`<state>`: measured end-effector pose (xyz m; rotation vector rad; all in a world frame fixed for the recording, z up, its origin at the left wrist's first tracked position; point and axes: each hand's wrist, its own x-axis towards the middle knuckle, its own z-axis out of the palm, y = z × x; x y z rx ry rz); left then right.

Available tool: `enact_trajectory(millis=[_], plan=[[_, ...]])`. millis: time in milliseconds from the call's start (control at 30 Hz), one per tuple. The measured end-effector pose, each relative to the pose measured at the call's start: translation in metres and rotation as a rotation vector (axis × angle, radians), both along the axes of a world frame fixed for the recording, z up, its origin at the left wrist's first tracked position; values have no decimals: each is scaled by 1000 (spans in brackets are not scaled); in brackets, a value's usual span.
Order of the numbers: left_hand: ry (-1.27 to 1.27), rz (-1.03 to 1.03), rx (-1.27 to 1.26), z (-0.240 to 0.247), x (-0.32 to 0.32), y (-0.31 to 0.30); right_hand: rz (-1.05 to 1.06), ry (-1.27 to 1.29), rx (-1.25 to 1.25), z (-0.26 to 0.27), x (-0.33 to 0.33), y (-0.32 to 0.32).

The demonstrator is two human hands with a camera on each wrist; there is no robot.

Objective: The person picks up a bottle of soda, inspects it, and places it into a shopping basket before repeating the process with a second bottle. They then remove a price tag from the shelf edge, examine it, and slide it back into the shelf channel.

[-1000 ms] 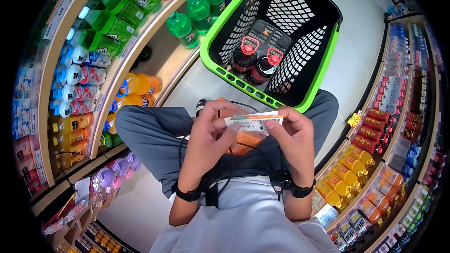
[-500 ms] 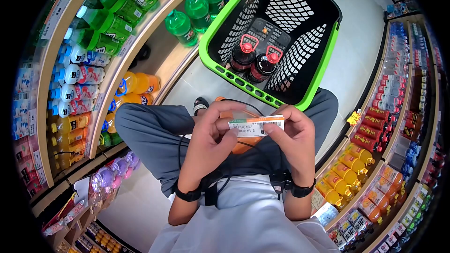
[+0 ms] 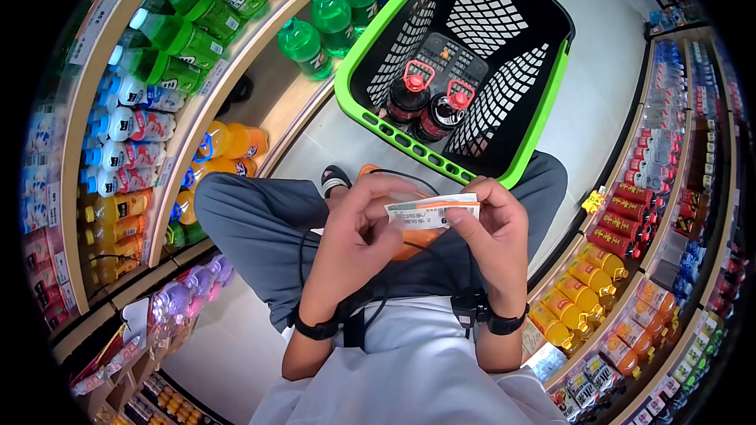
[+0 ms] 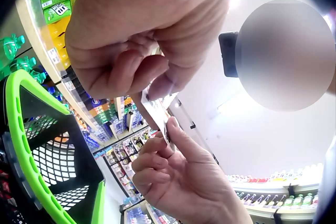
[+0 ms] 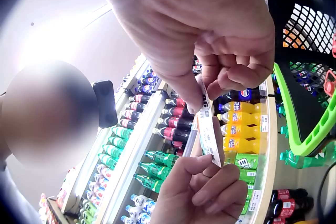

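A white price label (image 3: 433, 213) with an orange and green stripe is held between both hands in the head view. The left hand (image 3: 354, 228) pinches its left end, and the right hand (image 3: 498, 230) pinches its right end between thumb and fingers. The label (image 4: 156, 109) is seen nearly edge-on in the left wrist view, with the left hand (image 4: 147, 29) above it and the right hand (image 4: 184, 182) below. In the right wrist view the label (image 5: 208, 124) runs between the right hand (image 5: 194, 29) and the left hand (image 5: 202, 192).
A black basket with a green rim (image 3: 543, 122) stands ahead, holding two dark bottles (image 3: 425, 110) with red caps. Shelves of drinks (image 3: 169, 55) curve along the left; more shelves (image 3: 630, 212) line the right. An orange object (image 3: 413, 245) and black cables lie on the lap.
Between the fingers the label has shifted slightly to the right and tilted, its upper edge now folding over the print. Both hands keep their hold, and the basket has barely moved in view.
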<state>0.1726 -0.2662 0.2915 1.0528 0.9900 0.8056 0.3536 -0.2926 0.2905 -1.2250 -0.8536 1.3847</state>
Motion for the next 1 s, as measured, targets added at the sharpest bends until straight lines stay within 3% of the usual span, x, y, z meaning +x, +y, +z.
enact_trajectory(millis=[167,367,533,667,867,1000], plan=[[35,-16,-15,0,-2,0,-46,8,-71,6,-3,3],[37,-31,7,-2,0,-1,30,-50,29,-7,3,0],[113,-31,32,-2,-1,1,-45,36,-71,-2,0,4],[-7,61,48,-18,3,-3,-63,58,-96,7,-3,8],[-16,132,24,-7,10,-4,-4,27,40,-13,-1,4],[-17,69,-35,-1,3,0,8,53,51,-18,1,3]])
